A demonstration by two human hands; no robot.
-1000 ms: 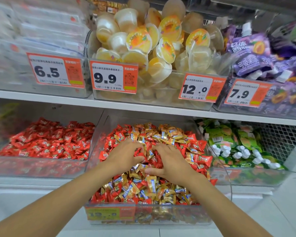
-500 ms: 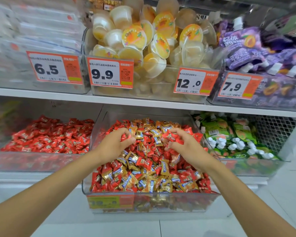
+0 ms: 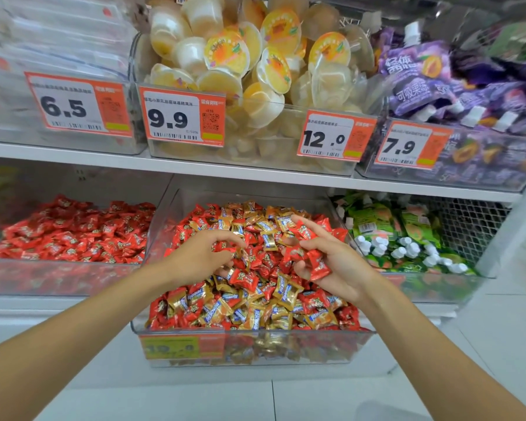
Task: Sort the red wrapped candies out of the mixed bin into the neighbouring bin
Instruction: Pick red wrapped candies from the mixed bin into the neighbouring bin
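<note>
Above the mixed bin's (image 3: 249, 332) middle, the right hand (image 3: 337, 265) cups several red candies (image 3: 312, 259) in curled fingers. The left hand's (image 3: 195, 256) fingers curl, pinching one more; the neighbouring bin (image 3: 58, 268) sits left.

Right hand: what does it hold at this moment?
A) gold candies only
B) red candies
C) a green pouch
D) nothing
B: the right hand has its fingers curled round several red candies above the mixed bin.
</note>
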